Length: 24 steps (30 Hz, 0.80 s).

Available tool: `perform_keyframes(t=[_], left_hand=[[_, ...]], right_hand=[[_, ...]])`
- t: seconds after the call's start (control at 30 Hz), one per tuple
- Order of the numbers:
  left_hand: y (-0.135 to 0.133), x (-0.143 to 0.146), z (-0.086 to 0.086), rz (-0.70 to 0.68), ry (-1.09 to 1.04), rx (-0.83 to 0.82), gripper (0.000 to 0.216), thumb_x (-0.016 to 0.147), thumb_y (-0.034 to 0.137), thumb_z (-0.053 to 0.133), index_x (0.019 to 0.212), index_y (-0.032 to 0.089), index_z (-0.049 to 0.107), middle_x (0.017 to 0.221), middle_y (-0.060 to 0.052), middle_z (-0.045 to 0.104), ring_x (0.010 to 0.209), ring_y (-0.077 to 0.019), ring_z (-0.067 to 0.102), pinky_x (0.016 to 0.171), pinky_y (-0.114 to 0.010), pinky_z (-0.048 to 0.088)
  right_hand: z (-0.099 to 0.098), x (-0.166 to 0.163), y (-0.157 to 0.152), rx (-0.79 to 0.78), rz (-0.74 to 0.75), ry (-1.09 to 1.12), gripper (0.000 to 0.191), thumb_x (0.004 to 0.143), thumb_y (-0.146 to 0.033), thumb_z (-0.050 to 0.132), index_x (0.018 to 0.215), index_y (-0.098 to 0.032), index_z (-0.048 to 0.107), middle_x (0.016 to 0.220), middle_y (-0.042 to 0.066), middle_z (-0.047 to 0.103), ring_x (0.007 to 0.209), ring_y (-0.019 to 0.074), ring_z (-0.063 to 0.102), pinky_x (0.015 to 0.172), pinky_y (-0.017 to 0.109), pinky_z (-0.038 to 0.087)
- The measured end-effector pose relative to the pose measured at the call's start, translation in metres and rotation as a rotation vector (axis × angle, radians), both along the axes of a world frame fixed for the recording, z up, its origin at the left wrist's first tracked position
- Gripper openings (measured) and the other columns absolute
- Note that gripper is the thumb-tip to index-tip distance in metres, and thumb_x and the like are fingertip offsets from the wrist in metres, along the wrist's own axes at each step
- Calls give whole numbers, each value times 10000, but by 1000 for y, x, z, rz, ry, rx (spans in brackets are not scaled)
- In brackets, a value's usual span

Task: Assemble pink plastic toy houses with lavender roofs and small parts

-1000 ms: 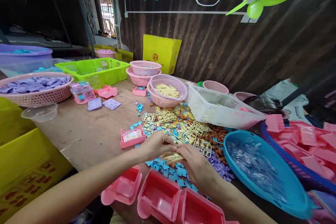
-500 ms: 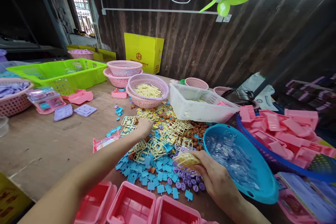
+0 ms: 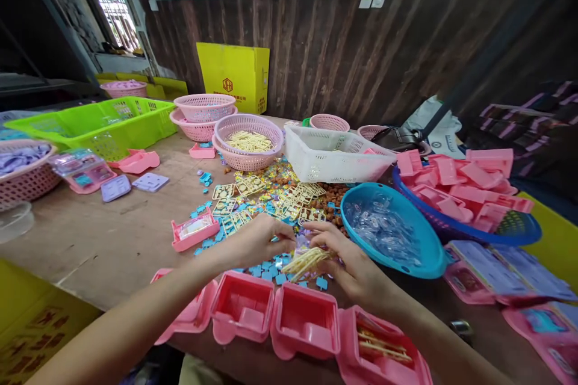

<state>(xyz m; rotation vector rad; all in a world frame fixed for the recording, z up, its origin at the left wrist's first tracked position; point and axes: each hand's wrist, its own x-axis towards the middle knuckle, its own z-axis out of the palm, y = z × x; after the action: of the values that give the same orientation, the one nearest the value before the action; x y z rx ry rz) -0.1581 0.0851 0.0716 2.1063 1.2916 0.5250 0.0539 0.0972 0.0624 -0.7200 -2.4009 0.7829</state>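
Note:
My right hand [image 3: 350, 264] grips a bundle of thin cream plastic sticks [image 3: 303, 262] over the blue tiles [image 3: 271, 271] on the wooden table [image 3: 112, 240]. My left hand [image 3: 259, 240] is beside it, fingers curled and pinching at the bundle's upper end. Just below my hands runs a row of open pink plastic cases [image 3: 271, 313]; the rightmost case [image 3: 383, 349] holds a few cream sticks. Cream sprue frames [image 3: 253, 186] and mixed small colourful parts lie just beyond my hands.
A blue bowl of clear pieces [image 3: 386, 231] sits right of my hands, a dark blue basket of pink lids [image 3: 469, 198] beyond it. A white basket [image 3: 334, 159], pink baskets [image 3: 248, 144], a green crate [image 3: 99, 126] and a yellow box [image 3: 232, 75] stand farther back. A small filled pink case [image 3: 195, 230] lies left.
My left hand has come back from the sprue pile to meet the right hand at the stick bundle. The view has shifted, showing a case with sticks at lower right.

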Motion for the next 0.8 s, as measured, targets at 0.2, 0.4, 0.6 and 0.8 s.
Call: perform_keyframes(t=[0.2,0.4,0.6,0.8], left_hand=[[-37,7,-10,59,-220,-98,272,893,278,402,790,160,625,693,8,617,656,-112,527,628,-218,396],[-65,9,-43,153,-237,-32,314,900,394,416,895,170,635,950,-58,645,911,-192,579,821,-309,439],[-81,26,-81,188,-45,212,114,792,251,621,888,204,663,1027,-65,629,1010,-215,548,939,-400,397],[-82,35,-97,303,18,285,53,750,192,663,764,229,699,1020,-49,651,1005,-224,559,894,-420,429]], right_hand=[[1,-2,-28,-75,3,-96,150,871,-134,399,960,-187,506,837,40,608,746,152,573,682,276,481],[-28,6,-44,47,-40,-76,241,860,-112,384,1067,-197,474,968,66,623,879,167,605,754,301,511],[-58,7,-54,332,-53,-172,399,865,-55,349,1247,-159,398,1091,121,608,996,208,588,815,367,517],[-58,4,-65,520,-103,-370,350,861,-57,399,1190,-133,491,1030,110,618,912,239,565,754,388,497]])
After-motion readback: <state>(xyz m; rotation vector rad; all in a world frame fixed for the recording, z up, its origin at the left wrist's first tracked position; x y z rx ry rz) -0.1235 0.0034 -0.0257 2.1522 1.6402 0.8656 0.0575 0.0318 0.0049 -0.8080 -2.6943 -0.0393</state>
